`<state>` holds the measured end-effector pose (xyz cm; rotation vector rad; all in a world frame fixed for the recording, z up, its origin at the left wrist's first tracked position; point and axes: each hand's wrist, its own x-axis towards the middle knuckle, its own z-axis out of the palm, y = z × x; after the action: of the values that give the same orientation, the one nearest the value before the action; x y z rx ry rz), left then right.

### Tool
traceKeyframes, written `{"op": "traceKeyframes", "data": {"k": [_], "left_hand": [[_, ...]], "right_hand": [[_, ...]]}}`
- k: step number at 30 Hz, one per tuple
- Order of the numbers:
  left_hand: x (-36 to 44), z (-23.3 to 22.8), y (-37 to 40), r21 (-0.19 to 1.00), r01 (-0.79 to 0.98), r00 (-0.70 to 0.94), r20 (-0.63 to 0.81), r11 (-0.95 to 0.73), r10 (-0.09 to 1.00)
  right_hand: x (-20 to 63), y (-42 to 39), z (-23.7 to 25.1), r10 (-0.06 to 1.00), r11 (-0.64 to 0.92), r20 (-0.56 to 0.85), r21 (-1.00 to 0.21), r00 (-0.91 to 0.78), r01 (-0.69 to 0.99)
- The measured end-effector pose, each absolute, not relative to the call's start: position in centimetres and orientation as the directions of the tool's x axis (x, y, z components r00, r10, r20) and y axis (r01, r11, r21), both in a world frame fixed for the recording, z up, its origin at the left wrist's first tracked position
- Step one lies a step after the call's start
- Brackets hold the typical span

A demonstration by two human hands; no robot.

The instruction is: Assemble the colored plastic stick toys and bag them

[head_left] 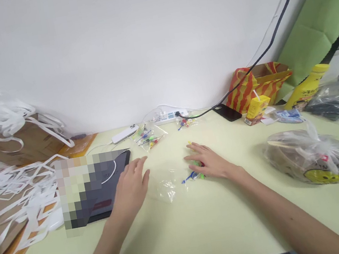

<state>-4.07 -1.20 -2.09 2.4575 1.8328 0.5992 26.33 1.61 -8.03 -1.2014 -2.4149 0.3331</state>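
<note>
Clear plastic bag [166, 187]: flat on the table between the hands. Probably very light, limp and slippery; pinch at an edge, not at the middle. Left hand [132, 188]: poised just left of the bag, thumb apart from fingers, nothing visible in grasp. Small coloured pieces [193, 176] in blue, green and red: under and just beside the right hand [211, 161], palm down, fingers spread. Contact with the pieces partly hidden; impossible to tell, but no closed grasp in evidence. Probably light, stiff plastic; take by the exposed blue end, without bending thin parts.

Surface: pale green table [182, 234], smooth in appearance. To the right, bagged container [322, 163]; to the left, dark tablet [109, 192]. Farther back, packets of similar pieces [150, 138], then power strip [170, 116] at the foot of the white wall [141, 40].
</note>
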Motion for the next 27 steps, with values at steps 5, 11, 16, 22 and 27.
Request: {"op": "traceKeyframes", "data": {"k": [5,11,16,22,27], "left_hand": [[-1.6,-4.0,-2.0,0.144,0.738,0.646,0.127,-0.659,0.752],[0.7,-6.3,-2.2,0.114,0.877,0.474,-0.042,-0.468,0.879],[2.4,-6.7,-1.4,0.100,0.932,0.350,-0.008,-0.347,0.937],[1.9,-6.7,0.6,0.097,0.935,0.334,0.082,-0.341,0.939],[1.1,-7.5,1.8,0.084,0.946,0.312,0.016,-0.312,0.950]], "right_hand": [[27.8,1.3,-8.4,0.785,0.620,0.309,-0.409,-0.537,0.670],[28.8,0.7,-8.1,0.808,0.590,0.308,-0.432,-0.503,0.682],[29.0,0.7,-7.7,0.788,0.615,0.318,-0.429,-0.527,0.661],[30.3,1.0,-7.1,0.825,0.552,0.411,-0.433,-0.389,0.713],[30.8,0.9,-6.6,0.833,0.532,0.398,-0.392,-0.383,0.750]]}}
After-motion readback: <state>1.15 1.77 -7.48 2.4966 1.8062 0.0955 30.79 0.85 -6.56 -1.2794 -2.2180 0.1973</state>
